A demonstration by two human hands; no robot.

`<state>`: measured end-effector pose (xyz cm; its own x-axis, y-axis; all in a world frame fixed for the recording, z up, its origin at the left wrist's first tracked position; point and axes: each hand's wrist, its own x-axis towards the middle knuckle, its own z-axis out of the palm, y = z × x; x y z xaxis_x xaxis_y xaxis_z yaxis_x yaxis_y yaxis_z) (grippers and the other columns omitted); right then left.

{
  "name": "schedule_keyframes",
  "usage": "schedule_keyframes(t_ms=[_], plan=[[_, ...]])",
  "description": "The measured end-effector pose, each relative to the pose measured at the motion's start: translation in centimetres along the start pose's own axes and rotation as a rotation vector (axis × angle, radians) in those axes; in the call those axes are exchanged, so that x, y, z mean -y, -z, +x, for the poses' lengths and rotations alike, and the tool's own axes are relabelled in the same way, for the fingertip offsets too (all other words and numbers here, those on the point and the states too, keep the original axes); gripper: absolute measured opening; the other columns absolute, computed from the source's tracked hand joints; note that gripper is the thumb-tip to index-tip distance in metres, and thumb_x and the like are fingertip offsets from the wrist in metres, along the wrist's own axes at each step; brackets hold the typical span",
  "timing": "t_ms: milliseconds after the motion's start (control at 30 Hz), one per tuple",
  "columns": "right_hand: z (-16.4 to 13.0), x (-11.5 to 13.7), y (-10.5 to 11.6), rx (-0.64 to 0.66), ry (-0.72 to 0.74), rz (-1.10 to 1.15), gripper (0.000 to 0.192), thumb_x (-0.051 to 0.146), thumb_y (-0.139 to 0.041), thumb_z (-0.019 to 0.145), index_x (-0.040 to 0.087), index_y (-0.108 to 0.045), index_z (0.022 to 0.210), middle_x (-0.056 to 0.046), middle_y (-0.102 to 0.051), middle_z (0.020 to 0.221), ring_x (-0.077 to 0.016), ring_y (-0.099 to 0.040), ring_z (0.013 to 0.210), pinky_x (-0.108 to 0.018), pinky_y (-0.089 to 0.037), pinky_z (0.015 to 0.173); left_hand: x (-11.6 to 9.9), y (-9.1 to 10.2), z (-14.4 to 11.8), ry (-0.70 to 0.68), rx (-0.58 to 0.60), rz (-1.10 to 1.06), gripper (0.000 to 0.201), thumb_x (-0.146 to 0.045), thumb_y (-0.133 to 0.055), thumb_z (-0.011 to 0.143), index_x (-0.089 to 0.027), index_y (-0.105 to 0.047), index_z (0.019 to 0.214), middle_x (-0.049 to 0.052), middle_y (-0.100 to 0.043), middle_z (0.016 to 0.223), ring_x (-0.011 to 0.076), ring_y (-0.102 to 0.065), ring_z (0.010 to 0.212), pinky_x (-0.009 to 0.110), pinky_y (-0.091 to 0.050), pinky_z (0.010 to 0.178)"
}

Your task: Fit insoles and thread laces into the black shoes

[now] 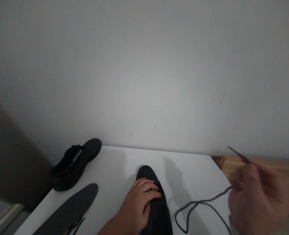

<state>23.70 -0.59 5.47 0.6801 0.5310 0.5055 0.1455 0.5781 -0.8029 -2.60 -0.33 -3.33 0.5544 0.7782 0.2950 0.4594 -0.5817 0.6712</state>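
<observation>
A black shoe (156, 215) lies on the white table with its toe towards the wall. My left hand (142, 200) grips it over the top, fingers curled across the upper behind the toe. Off the table's right side, raised and a little blurred, my right hand (254, 199) is closed on a dark shoelace. The lace's stiff tip pokes out above my fingers. From the hand the rest of the shoelace (198, 202) hangs down and loops over the tabletop, right of the shoe.
Another black shoe (77, 163) sits at the table's back left corner. A dark grey insole (73, 209) lies nearer, with a thin black lace (78, 226) by it. Behind the white table (115, 160) rises a pale wall (144, 81). A wooden surface (281, 166) adjoins at right.
</observation>
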Motion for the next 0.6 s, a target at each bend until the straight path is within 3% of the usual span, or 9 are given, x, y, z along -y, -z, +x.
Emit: schedule_keyframes(t_ms=[67,200,300,400,500,600], plan=[[-1.8,-2.7,-1.3,0.136,-0.115,-0.104,0.031,0.046,-0.076,0.08,0.022,-0.065,0.095,0.003,-0.054,0.074,-0.0092,-0.043,0.057,-0.02,-0.033,0.046,0.3,0.1,0.1,-0.008,0.019,0.006,0.063,0.0,-0.05,0.056,-0.025,-0.074,0.108,0.005,-0.072,0.118,0.0262,-0.059,0.118,0.047,-0.037,0.111],[-4.7,-8.2,-2.6,0.448,-0.284,-0.221,0.034,0.051,-0.068,0.083,0.019,-0.067,0.094,0.006,-0.046,0.056,-0.0111,-0.041,0.048,-0.022,-0.032,0.042,0.9,0.2,0.2,-0.009,0.03,0.04,0.063,-0.002,-0.052,0.057,-0.03,-0.075,0.109,0.003,-0.071,0.12,0.027,-0.057,0.119,0.047,-0.039,0.108],[-6.1,-10.8,-2.6,0.585,-0.333,-0.267,0.034,0.051,-0.069,0.081,0.018,-0.071,0.088,0.0,-0.058,0.061,-0.0153,-0.053,0.056,-0.025,-0.043,0.049,1.1,0.7,0.3,0.019,0.025,0.056,0.062,0.0,-0.052,0.059,-0.032,-0.076,0.107,0.001,-0.07,0.122,0.0267,-0.055,0.122,0.045,-0.039,0.108],[-6.9,-11.8,-2.4,0.688,-0.353,-0.282,0.031,0.05,-0.072,0.078,0.018,-0.073,0.081,-0.004,-0.068,0.07,-0.0185,-0.06,0.064,-0.027,-0.049,0.058,0.6,2.0,0.5,0.077,0.083,0.016,0.052,0.0,-0.06,0.063,-0.029,-0.076,0.103,0.002,-0.069,0.122,0.0265,-0.053,0.123,0.043,-0.036,0.11],[-7.1,-11.9,-2.3,0.749,-0.389,-0.289,0.032,0.051,-0.074,0.075,0.019,-0.076,0.078,-0.005,-0.071,0.071,-0.0199,-0.064,0.066,-0.028,-0.052,0.062,-0.1,3.3,1.2,0.105,0.165,-0.071,0.034,-0.02,-0.08,0.071,-0.027,-0.076,0.104,0.004,-0.068,0.124,0.0284,-0.053,0.122,0.043,-0.035,0.109],[-7.1,-12.0,-2.1,0.798,-0.437,-0.28,0.033,0.052,-0.074,0.074,0.02,-0.077,0.08,-0.007,-0.074,0.079,-0.0221,-0.066,0.073,-0.028,-0.052,0.064,-0.2,3.4,2.2,0.146,0.106,-0.124,0.012,-0.03,-0.067,0.089,-0.023,-0.076,0.093,0.004,-0.073,0.108,0.0245,-0.06,0.11,0.041,-0.039,0.101]])
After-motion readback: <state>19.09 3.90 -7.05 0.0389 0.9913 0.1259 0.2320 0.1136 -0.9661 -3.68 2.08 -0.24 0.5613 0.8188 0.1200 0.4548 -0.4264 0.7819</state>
